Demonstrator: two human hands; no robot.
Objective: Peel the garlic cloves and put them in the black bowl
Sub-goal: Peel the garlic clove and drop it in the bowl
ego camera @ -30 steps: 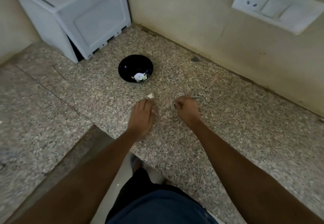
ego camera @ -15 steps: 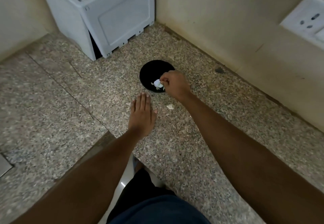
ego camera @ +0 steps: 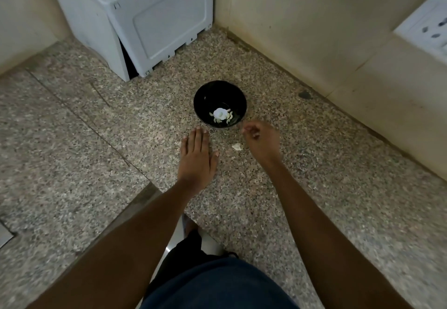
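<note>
1. Counter (ego camera: 314, 187): speckled granite, running into a corner between two cream walls. A seam line crosses it on the left side.
2. Black bowl (ego camera: 205, 95): stands upright on the counter, near the corner, just beyond both hands. Glossy inside.
3. Garlic cloves (ego camera: 220, 114): a small pale heap lying in the bottom of the black bowl, toward its near side; one rounded white piece on top, thinner curved pieces around it. How many there are cannot be told.
4. Garlic skin scrap (ego camera: 237, 147): one small pale flake on the counter, between the two hands, just beside the right wrist and apart from the bowl.
5. Left hand (ego camera: 197, 158): lies palm down, flat on the counter, grip spread with fingers straight and together, thumb out to the side. Fingertips point at the bowl and stop just short of it. Holds nothing.
6. Right hand (ego camera: 262, 139): hangs just to the right of the bowl's near rim, blurred. Fingers loosely curled toward the thumb; whether the grip pinches anything cannot be told.
7. White appliance (ego camera: 157, 18): boxy plastic housing at the back left of the counter, well apart from the bowl.
8. Wall socket plate (ego camera: 428, 32): white, on the right wall, partly cut by the picture edge.
9. Dark stain (ego camera: 304, 94): a small mark on the counter near the right wall.
</note>
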